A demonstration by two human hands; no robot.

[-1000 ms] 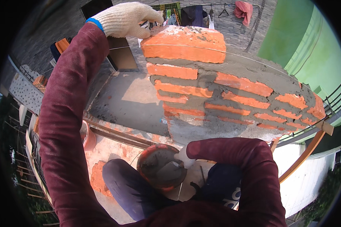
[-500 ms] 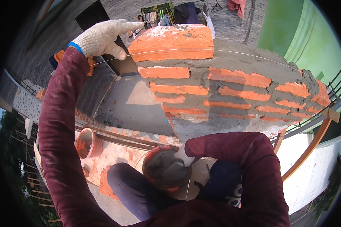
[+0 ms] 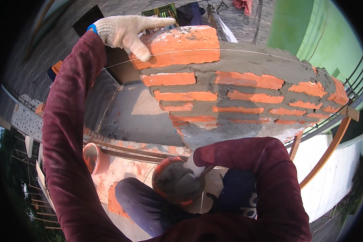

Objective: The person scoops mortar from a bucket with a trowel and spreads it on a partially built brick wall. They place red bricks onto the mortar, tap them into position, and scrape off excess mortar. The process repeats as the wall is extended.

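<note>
My left hand [image 3: 123, 32], in a whitish knit glove, spans the left end of the top brick [image 3: 185, 48]. Its thumb lies over the brick's front face and a finger stretches along the far top edge; firm contact cannot be made out. A thin white string line [image 3: 254, 51] runs across the brick's front. My right hand [image 3: 192, 165], also gloved and partly hidden by its sleeve, is closed on a trowel [image 3: 187, 183]. The trowel's blade lies in grey mortar [image 3: 167, 173] inside a round bucket [image 3: 156, 187] by my knee.
Right of the top brick, wet mortar [image 3: 250, 56] covers the brick wall [image 3: 250, 80]. A second reddish bucket [image 3: 102, 161] stands at the left. A wooden brace [image 3: 330, 151] leans at the right. Clothes [image 3: 190, 14] hang beyond the wall.
My left hand has moved right, from beside the top brick to over its left end. My right hand and the trowel stay in the bucket. The view has shifted slightly.
</note>
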